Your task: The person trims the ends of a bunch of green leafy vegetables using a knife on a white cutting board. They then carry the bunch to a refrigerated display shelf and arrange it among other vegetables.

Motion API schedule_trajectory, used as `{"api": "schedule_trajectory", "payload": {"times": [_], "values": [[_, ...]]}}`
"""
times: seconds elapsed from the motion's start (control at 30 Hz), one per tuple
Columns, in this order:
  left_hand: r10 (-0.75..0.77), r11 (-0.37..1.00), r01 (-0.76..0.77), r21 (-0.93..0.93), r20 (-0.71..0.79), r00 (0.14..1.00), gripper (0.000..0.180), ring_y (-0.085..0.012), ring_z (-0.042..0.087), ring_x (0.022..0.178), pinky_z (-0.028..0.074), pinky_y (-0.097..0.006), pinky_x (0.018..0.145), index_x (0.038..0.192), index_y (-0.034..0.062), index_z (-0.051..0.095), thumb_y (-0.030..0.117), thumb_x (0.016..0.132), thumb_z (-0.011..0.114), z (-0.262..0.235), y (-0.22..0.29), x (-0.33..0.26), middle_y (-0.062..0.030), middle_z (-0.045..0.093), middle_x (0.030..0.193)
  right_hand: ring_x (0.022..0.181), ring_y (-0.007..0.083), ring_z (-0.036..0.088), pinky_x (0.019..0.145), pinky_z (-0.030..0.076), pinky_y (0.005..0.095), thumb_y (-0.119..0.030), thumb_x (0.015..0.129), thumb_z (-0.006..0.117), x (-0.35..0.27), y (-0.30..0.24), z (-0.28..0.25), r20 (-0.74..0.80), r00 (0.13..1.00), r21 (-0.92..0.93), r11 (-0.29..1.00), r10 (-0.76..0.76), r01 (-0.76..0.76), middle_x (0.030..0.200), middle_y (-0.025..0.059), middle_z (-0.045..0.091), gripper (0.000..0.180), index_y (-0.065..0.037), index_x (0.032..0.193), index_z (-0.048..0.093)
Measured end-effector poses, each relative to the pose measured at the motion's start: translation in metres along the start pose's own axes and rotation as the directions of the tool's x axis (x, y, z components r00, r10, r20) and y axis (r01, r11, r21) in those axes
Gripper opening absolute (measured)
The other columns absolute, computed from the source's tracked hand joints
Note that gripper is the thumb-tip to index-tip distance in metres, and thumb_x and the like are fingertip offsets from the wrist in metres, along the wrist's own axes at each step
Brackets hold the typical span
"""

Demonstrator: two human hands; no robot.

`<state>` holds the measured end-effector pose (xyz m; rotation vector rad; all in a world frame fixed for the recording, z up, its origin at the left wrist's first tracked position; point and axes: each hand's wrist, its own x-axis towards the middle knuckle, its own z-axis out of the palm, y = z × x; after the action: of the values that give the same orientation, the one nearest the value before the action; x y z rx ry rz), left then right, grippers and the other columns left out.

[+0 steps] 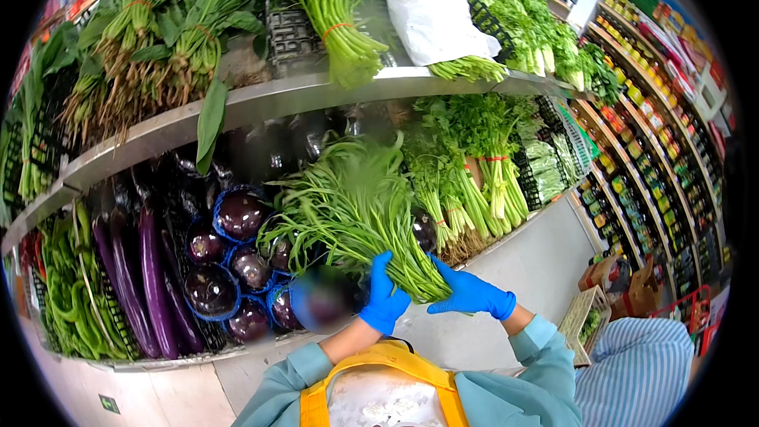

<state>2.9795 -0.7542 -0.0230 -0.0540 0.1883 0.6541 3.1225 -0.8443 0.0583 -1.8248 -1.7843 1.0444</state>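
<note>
A large bunch of narrow-leaved greens [356,205] rests between my two hands, its leaves fanning away to the upper left over the eggplants. My left hand [385,298], in a blue glove, is closed around the left side of the stems with the thumb up. On the other side, my gloved right hand [474,292] grips the cut stem ends, thumb along the top and fingers underneath. Round eggplants [212,291] in blue net sleeves lie left of my left hand. Bunches of celery [498,182] with red bands stand beyond my right hand.
A metal shelf edge [261,93] crosses above the lower produce. Long purple eggplants [152,277] and green peppers [71,300] lie at the left. On the upper shelf sit banded greens [340,24] and a white bag [435,16]. A person in striped clothing [636,372] is close at right, near a crate [581,320].
</note>
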Motion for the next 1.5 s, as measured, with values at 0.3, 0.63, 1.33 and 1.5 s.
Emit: {"api": "schedule_trajectory", "payload": {"times": [0.3,0.63,1.33,1.5], "values": [[-0.225,0.782,0.028,0.622,0.241,0.944,0.055,-0.0170,0.046,0.113,0.039,-0.033,0.096,0.133,0.0038,0.033,0.020,0.087,0.058,0.068,-0.020,0.007,-0.0078,0.049,0.123,0.090,0.0297,0.060,0.082,0.050,0.0402,-0.041,0.080,0.053,-0.047,0.042,0.014,-0.210,0.975,0.968,0.154,0.074,0.197,0.109,0.0170,0.057,0.061,-0.001,0.125,0.044],[-0.400,-0.361,-0.571,0.737,0.430,0.809,0.062,-0.0356,0.049,0.103,0.043,-0.042,0.085,0.130,0.0084,0.042,0.001,0.071,0.057,0.031,-0.086,0.066,-0.0186,0.046,0.116,0.110,0.0273,0.052,0.096,0.042,0.0404,-0.038,0.092,0.046,-0.059,0.113,0.030,-0.465,0.858,0.841,-0.195,0.218,0.505,0.130,0.0111,0.047,0.052,-0.005,0.132,0.040],[0.267,0.674,-0.203,0.710,0.022,0.963,0.034,-0.0209,0.055,0.102,0.046,-0.036,0.088,0.120,0.0060,0.050,0.016,0.088,0.054,-0.079,-0.029,0.040,-0.0081,0.054,0.118,0.119,0.0277,0.046,0.098,0.038,0.0356,-0.028,0.083,0.061,0.110,0.099,-0.020,-0.301,0.875,0.639,0.601,-0.379,0.480,0.132,0.0188,0.044,0.061,0.002,0.131,0.039],[0.391,0.858,-0.364,0.363,-0.003,0.920,0.053,-0.0260,0.053,0.107,0.043,-0.041,0.092,0.124,0.0089,0.047,0.046,0.089,0.034,-0.080,-0.017,0.006,-0.0112,0.052,0.121,0.125,0.0323,0.038,0.102,0.032,0.0372,-0.034,0.080,0.066,0.069,0.031,-0.016,-0.153,0.905,0.396,0.815,-0.397,0.424,0.135,0.0237,0.037,0.075,0.002,0.136,0.029]]}}
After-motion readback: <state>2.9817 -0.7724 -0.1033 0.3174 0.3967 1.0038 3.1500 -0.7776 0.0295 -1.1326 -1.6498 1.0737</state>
